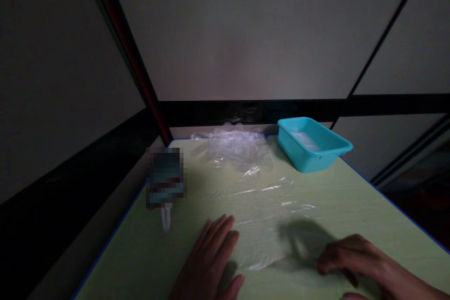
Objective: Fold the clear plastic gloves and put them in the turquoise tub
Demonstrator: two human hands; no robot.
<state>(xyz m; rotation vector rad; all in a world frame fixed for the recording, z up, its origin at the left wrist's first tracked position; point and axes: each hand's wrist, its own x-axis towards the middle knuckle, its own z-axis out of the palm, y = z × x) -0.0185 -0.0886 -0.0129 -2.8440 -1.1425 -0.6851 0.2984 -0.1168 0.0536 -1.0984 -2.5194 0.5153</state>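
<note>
A clear plastic disposable glove lies spread on the table, its finger parts pointing away from me. My left hand is stretched out at the glove's left side, palm down; whether it touches the film I cannot tell. To the right of the glove, my right hand hovers with bent fingers over its own shadow. Its thumb is apart from the fingers and nothing shows in it. Farther back sits a crumpled pile of similar clear gloves.
A turquoise plastic basket with something whitish inside stands at the back right. On the left lies a pixelated dark object with a white loop. The pale green table has a blue edge and meets a panelled wall.
</note>
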